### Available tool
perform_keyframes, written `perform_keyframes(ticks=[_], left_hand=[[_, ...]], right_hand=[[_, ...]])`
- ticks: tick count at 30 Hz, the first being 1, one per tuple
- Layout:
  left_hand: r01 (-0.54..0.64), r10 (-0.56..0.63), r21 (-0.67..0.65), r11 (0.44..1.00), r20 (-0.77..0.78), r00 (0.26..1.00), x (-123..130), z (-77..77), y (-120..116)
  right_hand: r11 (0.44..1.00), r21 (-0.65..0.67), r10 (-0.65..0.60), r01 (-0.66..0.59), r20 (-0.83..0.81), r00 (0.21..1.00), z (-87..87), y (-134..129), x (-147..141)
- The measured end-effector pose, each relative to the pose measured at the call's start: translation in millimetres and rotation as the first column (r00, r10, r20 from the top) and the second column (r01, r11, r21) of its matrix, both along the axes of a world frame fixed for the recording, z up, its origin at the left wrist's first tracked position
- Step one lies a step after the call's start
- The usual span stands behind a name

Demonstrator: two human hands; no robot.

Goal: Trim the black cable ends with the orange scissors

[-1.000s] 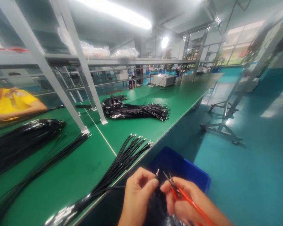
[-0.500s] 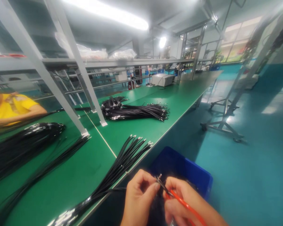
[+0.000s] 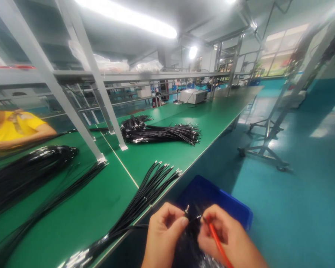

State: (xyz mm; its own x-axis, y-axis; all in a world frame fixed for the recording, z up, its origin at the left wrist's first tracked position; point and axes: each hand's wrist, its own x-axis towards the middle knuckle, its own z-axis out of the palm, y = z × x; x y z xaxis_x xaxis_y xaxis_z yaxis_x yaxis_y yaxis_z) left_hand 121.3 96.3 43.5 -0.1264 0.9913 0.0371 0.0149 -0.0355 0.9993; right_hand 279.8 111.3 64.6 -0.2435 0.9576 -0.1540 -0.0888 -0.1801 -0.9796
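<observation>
My left hand (image 3: 167, 230) pinches a black cable (image 3: 186, 213) between thumb and forefinger, with its pale, shiny end pointing up. Red-handled pliers (image 3: 218, 243) are gripped in my right hand (image 3: 226, 234), just to the right of the cable end and apart from it. Most of the pliers' head is hidden by the fingers. A small bright tip (image 3: 198, 217) shows between the two hands; what it belongs to I cannot make out. Beside my left hand, a bundle of black cables (image 3: 141, 203) lies along the table edge, its light ends fanned out.
Below my hands stands a blue bin (image 3: 234, 206) with dark, shiny contents. More cable bundles (image 3: 164, 134) lie on the green table (image 3: 106, 201), near the grey shelf posts (image 3: 111, 115). A person in yellow (image 3: 19, 126) sits at the left. A wheeled stand (image 3: 265, 149) is on the floor.
The pliers have come away from the cable end, and my right hand has shifted slightly right. My left hand still holds the cable in nearly the same place.
</observation>
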Motion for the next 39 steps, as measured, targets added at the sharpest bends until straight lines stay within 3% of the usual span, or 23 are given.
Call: perform_keyframes(ticks=[2, 3, 9, 14, 20, 26, 29, 33, 39], left_hand=[[0.014, -0.013, -0.018, 1.000, 0.067, 0.998, 1.3, 2.0, 0.1], [0.014, -0.012, -0.024, 1.000, 0.105, 0.994, 2.6, 3.2, 0.1], [0.031, -0.017, -0.049, 0.998, 0.265, 0.964, 6.1, 5.2, -1.2], [0.123, -0.082, -0.086, 0.989, 0.373, 0.924, 1.6, 7.1, -2.4], [0.149, -0.109, -0.052, 0.987, 0.458, 0.882, 2.2, 11.8, -2.5], [0.146, -0.098, -0.070, 0.987, 0.459, 0.883, 1.1, 12.1, -1.0], [0.124, -0.076, -0.076, 0.989, 0.456, 0.887, 0.7, 12.0, 1.4], [0.061, -0.021, -0.101, 0.993, 0.357, 0.934, 2.9, 9.7, 2.7], [-0.068, 0.093, -0.158, 0.985, 0.157, 0.983, 13.5, 15.1, 1.2]], right_hand=[[0.984, 0.032, -0.168, 0.173, -0.114, 0.979, 3.2, 4.3, -5.4], [0.978, 0.038, -0.196, 0.206, -0.180, 0.964, 3.8, 7.4, -8.8], [0.995, 0.081, -0.026, 0.065, -0.417, 0.908, -10.3, 18.3, -28.9], [1.000, 0.028, 0.017, -0.002, -0.555, 0.832, -25.9, 8.6, -37.6], [0.990, -0.126, -0.028, -0.065, -0.619, 0.785, -22.2, 4.9, -34.7], [0.985, -0.165, -0.056, -0.050, -0.584, 0.810, -17.1, 6.6, -39.4], [0.990, -0.126, -0.115, 0.058, -0.510, 0.853, -17.6, 3.0, -40.2], [0.953, 0.005, -0.286, 0.302, -0.314, 0.905, -16.2, -1.0, -38.0], [0.886, 0.240, -0.381, 0.397, -0.111, 0.918, -24.1, 2.1, -37.6]])
